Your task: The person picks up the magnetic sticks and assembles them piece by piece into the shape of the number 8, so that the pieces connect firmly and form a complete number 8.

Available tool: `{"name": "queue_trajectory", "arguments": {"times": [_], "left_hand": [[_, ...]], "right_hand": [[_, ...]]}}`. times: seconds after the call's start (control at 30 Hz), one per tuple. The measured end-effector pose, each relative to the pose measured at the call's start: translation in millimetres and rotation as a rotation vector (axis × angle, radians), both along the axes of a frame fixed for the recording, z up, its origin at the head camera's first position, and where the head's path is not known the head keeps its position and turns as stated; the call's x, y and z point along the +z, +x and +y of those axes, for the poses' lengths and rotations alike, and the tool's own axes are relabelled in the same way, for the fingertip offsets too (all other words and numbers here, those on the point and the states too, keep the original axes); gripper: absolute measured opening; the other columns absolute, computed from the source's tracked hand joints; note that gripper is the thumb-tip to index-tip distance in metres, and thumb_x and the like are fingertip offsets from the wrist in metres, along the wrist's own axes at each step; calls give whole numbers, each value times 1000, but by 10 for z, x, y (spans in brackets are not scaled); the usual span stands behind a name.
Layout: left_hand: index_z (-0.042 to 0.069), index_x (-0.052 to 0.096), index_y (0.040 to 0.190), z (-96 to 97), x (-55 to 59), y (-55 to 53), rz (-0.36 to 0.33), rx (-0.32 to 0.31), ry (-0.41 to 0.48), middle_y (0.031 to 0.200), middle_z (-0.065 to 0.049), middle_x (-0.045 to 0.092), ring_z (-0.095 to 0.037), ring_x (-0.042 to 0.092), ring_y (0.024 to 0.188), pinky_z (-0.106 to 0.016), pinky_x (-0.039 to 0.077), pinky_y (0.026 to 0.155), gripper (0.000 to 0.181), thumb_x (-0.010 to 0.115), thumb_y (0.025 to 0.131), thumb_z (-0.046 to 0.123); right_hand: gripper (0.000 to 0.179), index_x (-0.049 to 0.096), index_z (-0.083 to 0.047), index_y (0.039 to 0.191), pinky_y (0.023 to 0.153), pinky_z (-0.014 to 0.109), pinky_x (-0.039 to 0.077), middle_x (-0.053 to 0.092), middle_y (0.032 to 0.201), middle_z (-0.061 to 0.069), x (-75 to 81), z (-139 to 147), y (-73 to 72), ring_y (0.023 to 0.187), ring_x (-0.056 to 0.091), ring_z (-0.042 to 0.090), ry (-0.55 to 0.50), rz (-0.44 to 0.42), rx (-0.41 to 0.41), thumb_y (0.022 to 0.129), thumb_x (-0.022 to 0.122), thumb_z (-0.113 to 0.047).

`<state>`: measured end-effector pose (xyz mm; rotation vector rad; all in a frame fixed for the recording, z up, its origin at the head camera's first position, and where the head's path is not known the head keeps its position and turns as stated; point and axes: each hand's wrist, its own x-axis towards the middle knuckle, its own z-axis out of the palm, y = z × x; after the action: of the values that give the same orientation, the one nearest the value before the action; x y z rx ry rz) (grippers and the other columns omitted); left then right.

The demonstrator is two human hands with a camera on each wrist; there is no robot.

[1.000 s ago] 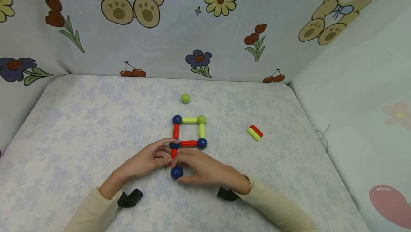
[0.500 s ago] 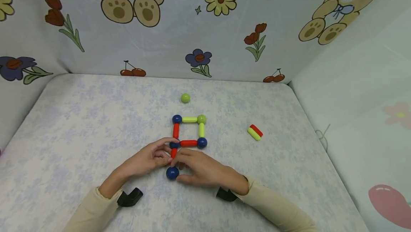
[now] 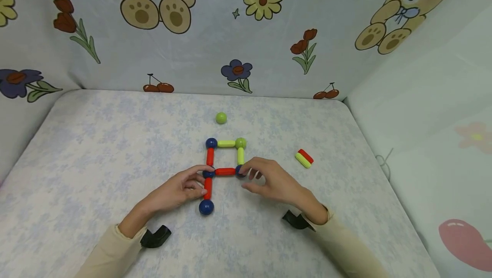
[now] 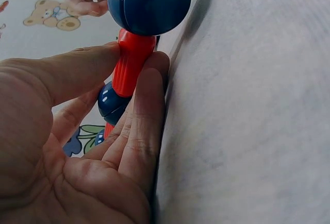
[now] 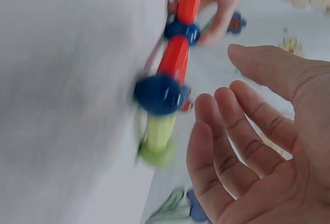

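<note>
A frame of magnetic rods and balls lies on the table: a square, with one red rod (image 3: 208, 188) running down from its lower left blue ball (image 3: 209, 173) to a larger blue ball (image 3: 206, 207). My left hand (image 3: 174, 191) pinches that red rod (image 4: 130, 62) between thumb and fingers, its index fingertip at the lower left ball. My right hand (image 3: 278, 184) hovers beside the square's lower right blue ball (image 3: 238, 171), partly covering it from above. In the right wrist view its fingers (image 5: 227, 152) are spread and loosely bent, apart from the blue ball (image 5: 160, 95).
A loose green ball (image 3: 221, 118) lies behind the square. To the right, a red rod (image 3: 306, 156) and a light green rod (image 3: 303, 160) lie side by side. A patterned cloth (image 3: 200, 51) rises at the table's back edge.
The large blue ball has shifted slightly left, to the end of the lower red rod. My right hand has left it and moved up and right to the square's corner. My left hand stays.
</note>
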<state>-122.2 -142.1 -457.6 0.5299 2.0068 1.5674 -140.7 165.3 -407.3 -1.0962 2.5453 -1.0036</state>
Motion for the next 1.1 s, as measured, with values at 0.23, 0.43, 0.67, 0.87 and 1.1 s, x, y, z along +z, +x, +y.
{"name": "queue_trajectory", "arguments": {"times": [0.23,0.43,0.67,0.87,1.1], "left_hand": [[13,43,148,-19,-7,9,12,-6,7,122,-18,63,-19,68,101,-25,50,87,53,61,99,9],[18,43,149,-13,-3,3,12,-5,-2,123,-15,64,-20,68,102,-25,50,87,54,63,99,12],[17,43,148,-9,-6,-1,12,-3,-8,123,-15,63,-20,68,100,-25,49,87,53,63,99,13],[19,44,148,-5,1,8,2,2,-10,123,-15,63,-21,67,102,-25,50,87,53,63,99,12],[19,43,148,3,-9,13,-13,6,-8,124,-15,63,-22,67,103,-26,50,87,53,62,99,12]], "right_hand": [[29,67,-8,114,75,31,56,70,105,7,-8,327,-118,84,63,11,16,48,-149,89,78,-17],[29,69,-8,115,74,34,56,70,106,8,-38,591,-203,85,64,15,55,93,-244,89,78,-15],[27,70,-5,112,65,30,51,70,105,10,-109,933,-297,80,61,18,63,172,-352,87,78,-11],[23,70,-4,111,67,32,50,69,103,13,-187,1163,-342,80,62,22,85,172,-450,89,76,-6],[23,70,-5,112,62,31,48,68,106,14,-211,1301,-369,85,64,28,152,121,-489,90,74,-7]]}}
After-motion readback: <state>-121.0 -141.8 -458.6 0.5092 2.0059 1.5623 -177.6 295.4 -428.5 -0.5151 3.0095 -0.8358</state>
